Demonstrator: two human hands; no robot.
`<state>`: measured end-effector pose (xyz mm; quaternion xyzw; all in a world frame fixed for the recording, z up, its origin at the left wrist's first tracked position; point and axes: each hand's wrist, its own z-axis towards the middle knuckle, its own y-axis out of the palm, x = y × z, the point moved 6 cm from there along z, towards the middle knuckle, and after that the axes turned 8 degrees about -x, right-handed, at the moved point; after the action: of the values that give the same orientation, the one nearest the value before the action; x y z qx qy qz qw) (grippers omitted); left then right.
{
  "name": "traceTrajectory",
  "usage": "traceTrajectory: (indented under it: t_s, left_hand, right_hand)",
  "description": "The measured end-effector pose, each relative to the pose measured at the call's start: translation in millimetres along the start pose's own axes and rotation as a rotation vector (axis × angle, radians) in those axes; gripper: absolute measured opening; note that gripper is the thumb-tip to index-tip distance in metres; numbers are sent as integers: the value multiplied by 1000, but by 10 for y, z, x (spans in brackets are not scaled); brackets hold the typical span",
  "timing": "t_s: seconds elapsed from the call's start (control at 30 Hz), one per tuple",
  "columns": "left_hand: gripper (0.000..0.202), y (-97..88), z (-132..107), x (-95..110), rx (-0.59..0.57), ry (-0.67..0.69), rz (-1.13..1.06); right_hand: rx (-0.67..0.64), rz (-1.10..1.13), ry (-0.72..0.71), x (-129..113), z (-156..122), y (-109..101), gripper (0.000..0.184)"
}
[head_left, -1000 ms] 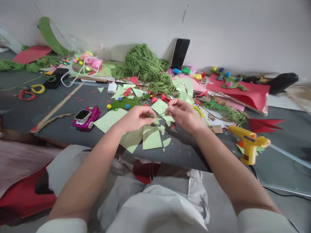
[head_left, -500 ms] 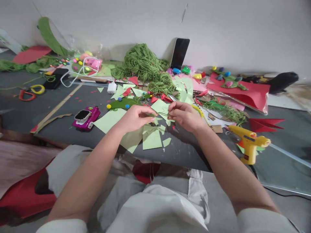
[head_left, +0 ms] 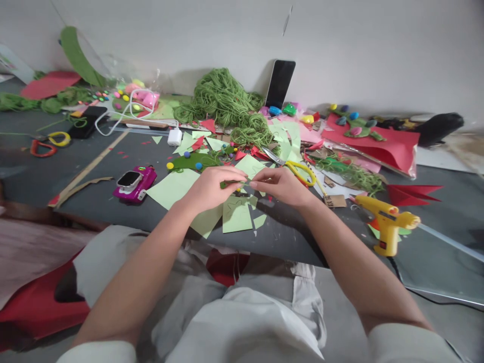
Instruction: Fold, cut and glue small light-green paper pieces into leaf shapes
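My left hand and my right hand meet over the near edge of the dark table. Both are closed in a pinch on a small light green paper piece held between the fingertips. Light green paper sheets and offcuts lie right below the hands. Scissors with yellow handles lie just behind my right hand, untouched.
A yellow glue gun stands at the right with its cord running off the table. A pink toy camera lies at the left. Green yarn, a phone leaning on the wall, red paper, pom-poms and a white charger crowd the back.
Both hands have dropped slightly toward me and drawn closer together on the small green piece. The scissors behind my right hand have come into view.
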<state>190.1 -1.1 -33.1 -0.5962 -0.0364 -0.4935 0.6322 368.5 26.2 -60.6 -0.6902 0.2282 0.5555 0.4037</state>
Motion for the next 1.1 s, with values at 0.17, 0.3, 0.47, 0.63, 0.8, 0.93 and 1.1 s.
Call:
traceTrajectory:
  t_s: [0.17,0.3,0.47,0.63,0.8,0.93,1.1]
  left_hand:
    - [22,-2,-5,-34,-19,-6,123]
    - [23,-13,-14,-76,-6,-8,204]
    - [24,2,-21,-126,-23,-27,213]
    - [27,38,-28,-197,-60,-73,239]
    - [26,-44,-32,-193,-73,-134,242]
    - [18,-275,-84,-128,-13,-199,115]
    - [23,-340,-150,-79,-117,-323,-417]
  right_hand:
    - [61,18,-39,-11,-3,-51,33]
    - [183,103,-41,-53,-43,-149,27]
    - [193,475,-107,-40,-40,-181,22]
    - [158,749,-162,-81,-50,-234,21]
    - [241,876,-171,-120,-118,-400,22]
    - [394,782,-147,55,-111,-622,22]
    - [708,358,-168,175,-184,-786,32]
